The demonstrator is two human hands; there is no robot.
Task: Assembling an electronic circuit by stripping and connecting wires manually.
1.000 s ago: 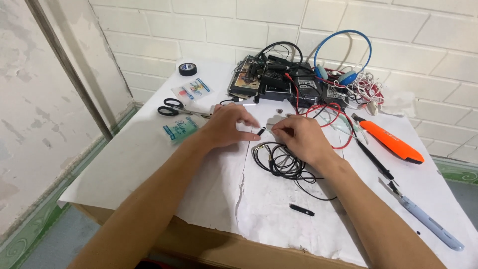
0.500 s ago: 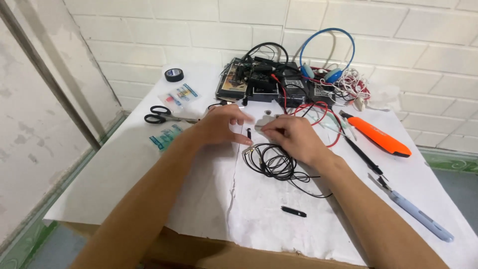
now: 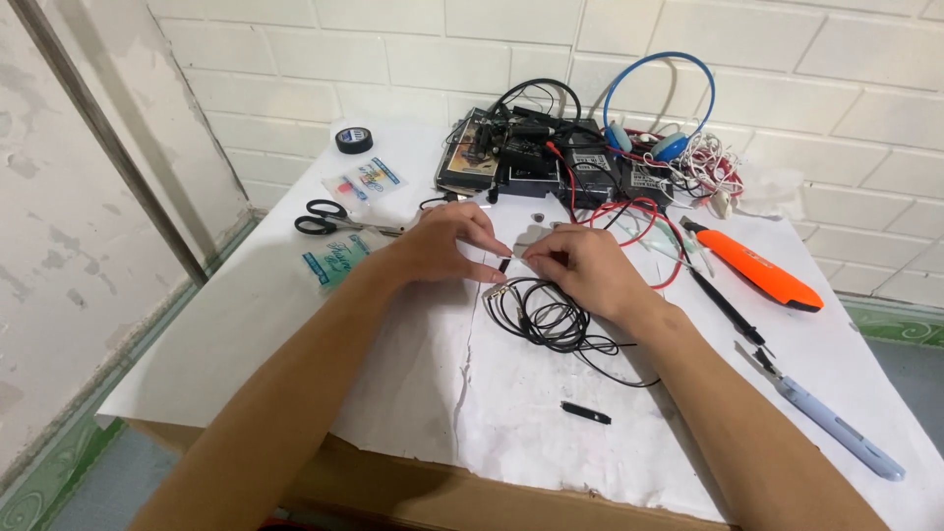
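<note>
Still both hands, left hand (image 3: 444,242) and right hand (image 3: 580,265), pinch the small black piece (image 3: 504,264) as before.

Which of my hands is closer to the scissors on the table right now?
Left. Your left hand is just to the right of the black-handled scissors, while your right hand sits farther off, beyond the left hand, above the coiled black cable.

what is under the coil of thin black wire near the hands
The coil of thin black wire lies on white paper sheets covering the table. The right hand hides the coil's upper edge, so nothing there can be seen.
</note>
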